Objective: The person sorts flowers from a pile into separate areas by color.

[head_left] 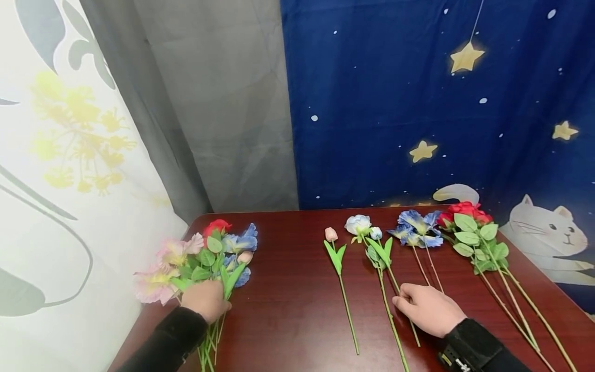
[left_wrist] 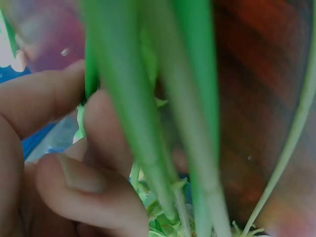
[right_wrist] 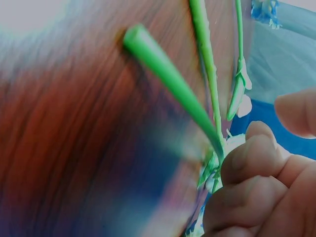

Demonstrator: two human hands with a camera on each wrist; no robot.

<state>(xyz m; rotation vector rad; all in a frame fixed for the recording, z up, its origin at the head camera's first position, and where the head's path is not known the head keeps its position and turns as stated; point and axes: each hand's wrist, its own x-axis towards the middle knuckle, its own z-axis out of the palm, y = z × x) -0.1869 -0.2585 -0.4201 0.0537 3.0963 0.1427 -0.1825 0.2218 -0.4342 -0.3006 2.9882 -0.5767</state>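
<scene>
My left hand (head_left: 205,300) grips a bunch of artificial flowers (head_left: 204,258) by the stems: pink blooms, a red rose, blue flowers and a pink tulip with green leaves. In the left wrist view, several green stems (left_wrist: 131,108) run close past the thumb and bent fingers. My right hand (head_left: 429,309) is over the stem of a light blue tulip (head_left: 383,250). The right wrist view has the tulip's stem (right_wrist: 173,84) passing by the bent fingertips, with the thumb held apart from them. Beside it lies a pale blue-white rose (head_left: 358,226).
A single pink tulip (head_left: 341,263) lies left of the rose on the dark red table (head_left: 288,289). Right of the tulip are blue flowers (head_left: 416,227), then red roses (head_left: 467,214) with long stems. Grey and starry blue curtains (head_left: 395,93) hang behind the table.
</scene>
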